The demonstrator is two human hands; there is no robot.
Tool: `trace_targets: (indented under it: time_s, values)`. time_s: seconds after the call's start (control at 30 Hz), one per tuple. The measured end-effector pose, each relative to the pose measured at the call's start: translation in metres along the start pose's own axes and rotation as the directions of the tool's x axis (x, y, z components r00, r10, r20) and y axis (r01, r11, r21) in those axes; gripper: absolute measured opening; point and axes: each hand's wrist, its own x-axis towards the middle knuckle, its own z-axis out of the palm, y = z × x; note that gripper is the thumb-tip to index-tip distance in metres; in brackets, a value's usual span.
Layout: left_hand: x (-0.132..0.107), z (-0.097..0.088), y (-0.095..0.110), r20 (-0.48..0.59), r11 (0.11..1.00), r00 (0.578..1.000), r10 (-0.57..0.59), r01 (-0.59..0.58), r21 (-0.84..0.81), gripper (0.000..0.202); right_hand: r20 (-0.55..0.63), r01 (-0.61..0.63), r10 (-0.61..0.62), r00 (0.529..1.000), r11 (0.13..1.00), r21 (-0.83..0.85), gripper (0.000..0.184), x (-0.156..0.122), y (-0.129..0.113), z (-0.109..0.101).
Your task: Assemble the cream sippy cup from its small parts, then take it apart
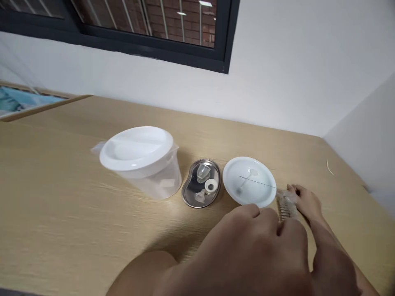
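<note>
My right hand (305, 203) grips the end of a small bristled bottle brush (286, 205), next to a round white dish (261, 193). My left hand (249, 246), large and close to the camera, reaches just in front of the dish, its curled fingers near the brush and partly hiding it. A kidney-shaped steel tray (189, 193) holds clear silicone pump parts (203, 172) and a white ring (210, 186). A thin clear stem (248, 179) lies on the dish. Left of the tray stands a clear plastic jug (160, 181) with a white lid (135, 148).
All this stands on a light wood table (77, 197) whose back edge meets a white wall (277, 82). A dark-framed window (148, 24) is above. A wooden frame with blue fabric (21, 100) lies at far left, and a pale sliver (329, 167) lies on the table at right.
</note>
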Motion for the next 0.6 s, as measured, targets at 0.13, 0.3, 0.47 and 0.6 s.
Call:
trace_targets:
  time_s: [0.13,0.3,0.47,0.6]
  values:
    - [0.001,0.003,0.004,0.088,1.000,0.996,-0.009,0.010,-0.008,0.028,0.018,-0.046,0.046,0.999,0.999,0.013,0.061,-0.002,0.000,0.000]
    - [0.003,0.010,0.010,0.141,0.997,0.989,-0.045,0.053,-0.050,0.025,0.021,-0.037,0.037,0.999,0.999,0.022,0.057,-0.001,0.001,0.000]
    - [0.001,0.008,0.010,0.126,0.998,0.991,-0.039,0.045,-0.048,0.028,-0.002,-0.032,0.032,0.999,0.999,0.016,0.055,-0.002,-0.003,-0.002]
    - [0.001,0.016,0.018,0.137,0.998,0.990,-0.034,0.040,-0.039,0.028,-0.008,-0.041,0.041,0.999,0.999,0.008,0.054,-0.002,-0.005,-0.002]
